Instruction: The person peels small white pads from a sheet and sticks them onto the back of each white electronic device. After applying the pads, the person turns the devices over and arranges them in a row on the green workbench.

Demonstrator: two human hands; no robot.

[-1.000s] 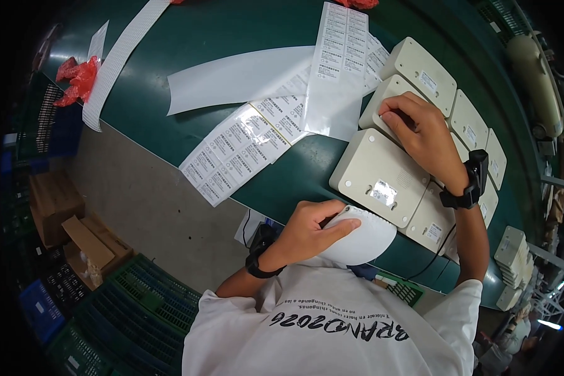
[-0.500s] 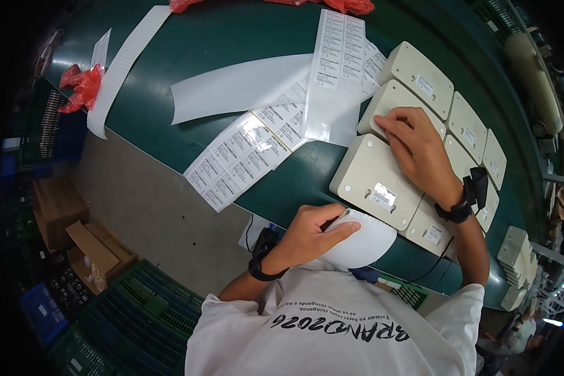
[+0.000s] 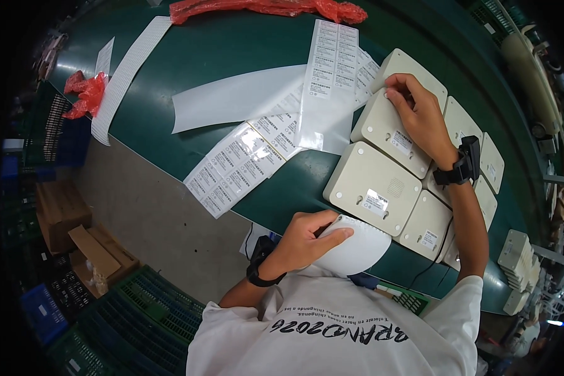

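My left hand [image 3: 304,244] is closed on a curved white sheet [image 3: 360,250] with small round marks along its upper edge. Over the cream plastic boxes reaches my right hand [image 3: 420,113], fingers curled together. Its fingertips are at the far left corner of one cream box [image 3: 382,122], on a small white round pad [image 3: 388,93] mostly covered by them. Nearest to me lies another cream box [image 3: 352,175] with white round pads at its corners, a white label and a patch of small holes. The boxes lie in rows, label side up.
Label sheets [image 3: 232,166] overlap on the green table [image 3: 232,53], beside a bare white strip [image 3: 232,97]. Red plastic wrap [image 3: 263,7] lies at the far edge. More cream boxes [image 3: 514,263] are stacked at right. Green crates [image 3: 144,307] and cardboard boxes [image 3: 97,250] stand at lower left.
My right hand has shifted away from me, from the box's near left corner to its far left corner, uncovering a white pad there. My left hand keeps holding the sheet.
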